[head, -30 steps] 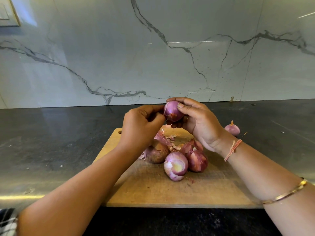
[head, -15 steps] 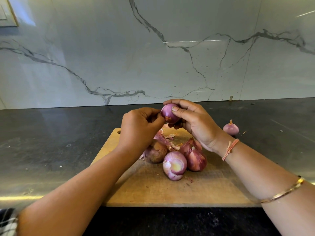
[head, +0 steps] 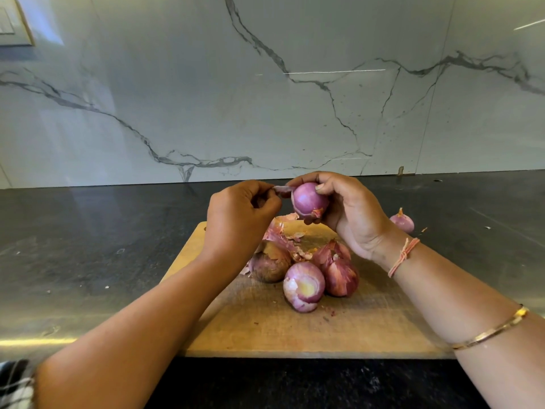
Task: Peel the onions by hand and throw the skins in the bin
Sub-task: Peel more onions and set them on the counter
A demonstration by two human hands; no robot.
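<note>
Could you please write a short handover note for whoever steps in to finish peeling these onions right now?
Right hand: holds the onion being peeled above the cutting board.
Left hand: pinches a strip of skin that looks attached at the onion's top.
On the board: a peeled onion, two onions with skin on, and loose skins.
On the counter, right of the board: one small onion.
Done: one onion peeled, the held one nearly bare.
Left: finish it, peel the rest, bin the skins. No bin is in view.
</note>
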